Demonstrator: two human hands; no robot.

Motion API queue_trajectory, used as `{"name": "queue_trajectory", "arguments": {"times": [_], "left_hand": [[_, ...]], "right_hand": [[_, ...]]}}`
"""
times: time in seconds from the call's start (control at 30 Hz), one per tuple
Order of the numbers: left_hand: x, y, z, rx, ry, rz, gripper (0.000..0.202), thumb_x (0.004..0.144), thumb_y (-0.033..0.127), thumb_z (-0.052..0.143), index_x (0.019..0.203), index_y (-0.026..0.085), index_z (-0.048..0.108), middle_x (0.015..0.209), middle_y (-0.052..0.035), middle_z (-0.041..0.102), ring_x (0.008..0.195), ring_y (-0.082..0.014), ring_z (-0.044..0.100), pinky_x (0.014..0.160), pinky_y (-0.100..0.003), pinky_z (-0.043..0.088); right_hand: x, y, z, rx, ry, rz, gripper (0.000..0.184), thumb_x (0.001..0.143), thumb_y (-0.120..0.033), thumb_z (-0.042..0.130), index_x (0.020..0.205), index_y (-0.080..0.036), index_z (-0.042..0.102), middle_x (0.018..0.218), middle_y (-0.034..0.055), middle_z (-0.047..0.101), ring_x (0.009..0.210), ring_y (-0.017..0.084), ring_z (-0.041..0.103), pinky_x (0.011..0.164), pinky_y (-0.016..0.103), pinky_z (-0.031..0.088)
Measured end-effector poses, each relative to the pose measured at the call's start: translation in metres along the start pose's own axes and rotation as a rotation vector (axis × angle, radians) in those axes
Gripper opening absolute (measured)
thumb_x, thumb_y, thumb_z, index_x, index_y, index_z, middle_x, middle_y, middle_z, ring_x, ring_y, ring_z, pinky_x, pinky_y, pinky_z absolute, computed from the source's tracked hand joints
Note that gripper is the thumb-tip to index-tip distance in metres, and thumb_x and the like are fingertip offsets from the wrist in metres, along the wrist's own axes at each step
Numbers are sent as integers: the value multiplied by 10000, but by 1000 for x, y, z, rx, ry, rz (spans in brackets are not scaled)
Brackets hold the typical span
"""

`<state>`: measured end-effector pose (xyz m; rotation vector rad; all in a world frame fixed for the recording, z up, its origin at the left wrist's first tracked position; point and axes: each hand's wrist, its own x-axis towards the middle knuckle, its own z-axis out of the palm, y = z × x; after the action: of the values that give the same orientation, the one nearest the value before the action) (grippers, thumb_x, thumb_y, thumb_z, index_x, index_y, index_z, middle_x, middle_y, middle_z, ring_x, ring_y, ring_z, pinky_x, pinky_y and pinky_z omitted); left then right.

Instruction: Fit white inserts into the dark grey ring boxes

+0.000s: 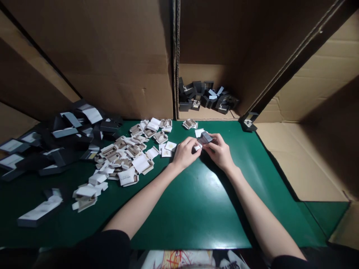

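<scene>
Both of my hands meet over the green table, at the right of the white pieces. In my right hand is a small dark grey box, gripped between thumb and fingers. My left hand is closed in a pinch at the box's left side, on a small white piece that its fingers partly cover. Just behind the hands lies a white card. Left of my left hand are small square white cards, some with a yellowish mark.
Folded white carton pieces heap up left of centre on the green table. Black boxes pile at the far left. More dark boxes sit inside a cardboard compartment at the back. One open black box stands beside a cardboard sheet.
</scene>
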<state>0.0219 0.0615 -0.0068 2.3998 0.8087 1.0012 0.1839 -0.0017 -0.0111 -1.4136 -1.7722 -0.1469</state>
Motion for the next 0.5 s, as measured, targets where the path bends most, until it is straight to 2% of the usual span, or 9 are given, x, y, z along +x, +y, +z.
{"name": "queue_trajectory", "arguments": {"times": [0.1,0.2,0.27,0.4,0.5], "left_hand": [[1,0,-2,16,-12,15,102,790,221,617,876,184,576,930,-28,599,856,-163,607,761,-262,490],[2,1,-1,93,-4,10,19,808,195,577,799,179,572,890,-25,589,797,-149,605,712,-248,482],[2,1,0,137,-11,15,14,810,185,571,816,183,583,895,-23,588,790,-147,604,691,-240,475],[2,3,0,195,-33,51,83,829,192,564,895,201,613,936,-23,590,796,-149,605,674,-237,471],[2,3,0,222,-46,59,68,835,198,567,857,194,631,935,-29,585,763,-145,602,642,-235,470]], "right_hand": [[-2,-1,3,-12,19,8,135,857,-218,560,782,-193,669,1113,100,552,855,167,612,706,290,539],[-3,-1,5,-6,39,7,139,855,-208,559,766,-185,663,1116,104,550,867,169,610,719,301,540],[-3,-1,5,9,44,11,140,856,-210,559,766,-184,663,1116,105,554,866,170,612,723,306,542],[-2,1,2,62,-2,11,126,859,-215,559,815,-192,674,1148,106,552,893,174,619,745,309,546],[-1,3,0,103,-50,10,132,863,-204,549,844,-205,679,1188,104,534,962,183,612,791,323,549]]}}
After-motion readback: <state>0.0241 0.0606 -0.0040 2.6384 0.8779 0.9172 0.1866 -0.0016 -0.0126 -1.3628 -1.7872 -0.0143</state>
